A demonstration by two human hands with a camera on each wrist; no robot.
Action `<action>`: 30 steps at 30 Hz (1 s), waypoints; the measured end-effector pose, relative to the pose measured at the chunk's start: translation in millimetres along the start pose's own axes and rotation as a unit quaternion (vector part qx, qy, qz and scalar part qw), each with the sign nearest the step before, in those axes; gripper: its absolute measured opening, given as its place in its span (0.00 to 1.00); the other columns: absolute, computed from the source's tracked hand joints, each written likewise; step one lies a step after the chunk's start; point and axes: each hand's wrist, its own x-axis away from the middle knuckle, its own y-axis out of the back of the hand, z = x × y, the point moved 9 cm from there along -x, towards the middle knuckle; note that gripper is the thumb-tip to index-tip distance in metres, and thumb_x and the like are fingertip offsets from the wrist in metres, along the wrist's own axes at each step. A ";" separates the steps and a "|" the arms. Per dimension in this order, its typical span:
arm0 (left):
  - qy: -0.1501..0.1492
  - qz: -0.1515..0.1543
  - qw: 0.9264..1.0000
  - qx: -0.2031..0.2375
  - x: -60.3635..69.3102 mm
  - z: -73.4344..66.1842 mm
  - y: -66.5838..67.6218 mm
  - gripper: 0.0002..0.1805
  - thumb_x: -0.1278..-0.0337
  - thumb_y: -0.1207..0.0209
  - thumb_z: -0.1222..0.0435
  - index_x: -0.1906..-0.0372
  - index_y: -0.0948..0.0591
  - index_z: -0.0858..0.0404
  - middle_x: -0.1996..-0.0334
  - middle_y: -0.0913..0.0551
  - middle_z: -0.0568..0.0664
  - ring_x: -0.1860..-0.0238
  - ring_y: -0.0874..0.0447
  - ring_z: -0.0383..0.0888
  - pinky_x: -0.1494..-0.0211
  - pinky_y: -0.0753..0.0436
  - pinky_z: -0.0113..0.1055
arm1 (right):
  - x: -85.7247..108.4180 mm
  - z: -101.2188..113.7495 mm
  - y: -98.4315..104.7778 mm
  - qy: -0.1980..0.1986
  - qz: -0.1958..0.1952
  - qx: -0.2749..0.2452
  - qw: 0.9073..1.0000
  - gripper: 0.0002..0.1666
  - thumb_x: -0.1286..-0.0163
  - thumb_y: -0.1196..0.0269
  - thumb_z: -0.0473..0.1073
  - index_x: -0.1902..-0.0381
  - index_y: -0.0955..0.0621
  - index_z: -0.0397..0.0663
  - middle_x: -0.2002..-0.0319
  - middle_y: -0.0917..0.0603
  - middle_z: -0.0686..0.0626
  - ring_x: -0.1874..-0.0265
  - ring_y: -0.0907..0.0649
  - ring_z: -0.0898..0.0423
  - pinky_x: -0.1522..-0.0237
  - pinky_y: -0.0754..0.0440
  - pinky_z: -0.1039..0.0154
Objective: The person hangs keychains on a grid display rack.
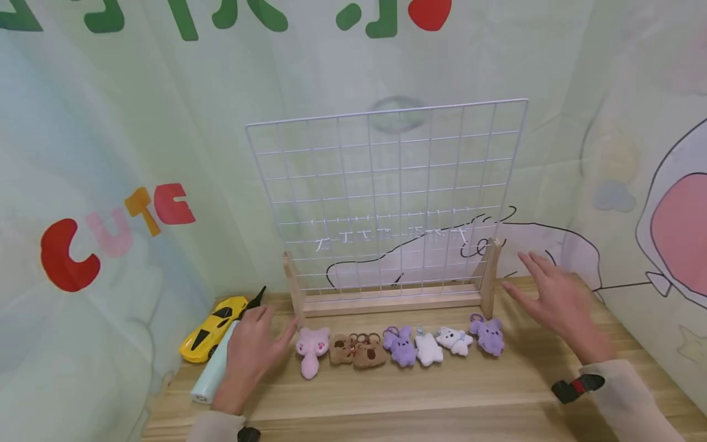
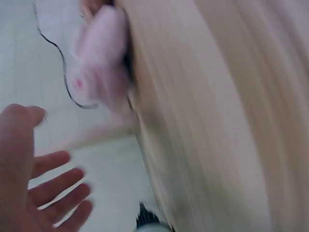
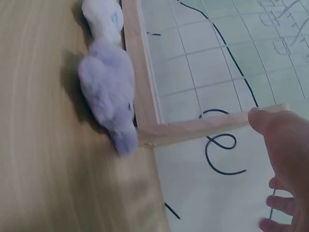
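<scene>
A white wire grid rack stands upright in a wooden base, with several small white hooks on its lower rows. Before it lies a row of plush keychains: a pink one, brown ones, a purple one, white ones, and another purple one at the right end. My left hand, fingers extended, hovers left of the pink plush and holds nothing. Beside the rack's right post, my right hand is spread and holds nothing; in the right wrist view its thumb appears near the post.
A yellow toy car and a light-blue cylinder lie at the table's left, the cylinder partly behind my left hand. Printed cloth hangs around the back and sides. Bare wooden tabletop shows in front of the plush row.
</scene>
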 end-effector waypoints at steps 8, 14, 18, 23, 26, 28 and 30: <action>0.134 0.145 0.969 0.150 2.9 -9.6 -46.9 0.11 0.27 0.33 0.59 0.51 0.09 0.62 0.59 0.08 0.54 0.57 0.11 0.48 0.53 0.08 0.44 | 2.7 18.4 -46.2 0.003 0.052 -0.197 0.979 0.41 0.20 0.33 0.44 0.19 0.35 0.32 0.28 0.25 0.23 0.40 0.15 0.26 0.50 0.08 0.37; 0.181 0.186 0.951 0.170 8.1 -8.0 -67.3 0.12 0.26 0.32 0.57 0.51 0.11 0.63 0.61 0.10 0.52 0.62 0.15 0.44 0.59 0.12 0.38 | 7.6 18.5 -63.0 -0.024 0.037 -0.227 0.973 0.38 0.21 0.32 0.40 0.22 0.33 0.32 0.34 0.19 0.24 0.42 0.13 0.27 0.52 0.08 0.41; 0.196 0.210 0.941 0.178 11.3 -6.5 -72.7 0.17 0.29 0.30 0.54 0.50 0.12 0.63 0.60 0.11 0.54 0.63 0.17 0.45 0.63 0.17 0.36 | 10.8 16.6 -67.0 -0.021 0.019 -0.234 0.972 0.31 0.20 0.34 0.38 0.25 0.28 0.35 0.36 0.17 0.26 0.43 0.13 0.29 0.54 0.07 0.42; 0.205 0.230 0.932 0.192 12.2 -3.7 -73.8 0.22 0.33 0.27 0.51 0.48 0.13 0.64 0.56 0.08 0.56 0.59 0.10 0.45 0.61 0.10 0.39 | 13.1 13.3 -75.4 -0.020 0.019 -0.242 0.970 0.30 0.20 0.35 0.37 0.24 0.27 0.37 0.37 0.16 0.27 0.44 0.12 0.30 0.54 0.06 0.43; 0.207 0.252 0.924 0.198 11.1 -4.6 -74.4 0.23 0.35 0.26 0.50 0.49 0.14 0.64 0.59 0.08 0.56 0.62 0.11 0.45 0.63 0.11 0.39 | 15.3 10.3 -79.5 -0.022 0.018 -0.240 0.970 0.29 0.20 0.34 0.36 0.25 0.26 0.35 0.38 0.15 0.27 0.45 0.11 0.30 0.55 0.06 0.44; 0.206 0.267 0.920 0.199 9.6 -6.8 -74.5 0.23 0.35 0.25 0.50 0.51 0.16 0.64 0.62 0.09 0.54 0.66 0.14 0.44 0.67 0.15 0.37 | 16.7 8.5 -80.8 -0.023 0.016 -0.240 0.970 0.29 0.21 0.34 0.35 0.26 0.25 0.34 0.39 0.15 0.27 0.45 0.11 0.30 0.55 0.06 0.44; 0.205 0.281 0.915 0.205 7.9 -9.6 -75.3 0.22 0.35 0.25 0.52 0.53 0.20 0.64 0.65 0.13 0.52 0.70 0.19 0.44 0.71 0.20 0.36 | 17.3 6.6 -81.6 -0.024 0.012 -0.242 0.970 0.28 0.21 0.35 0.34 0.27 0.25 0.33 0.39 0.14 0.26 0.46 0.11 0.30 0.55 0.07 0.44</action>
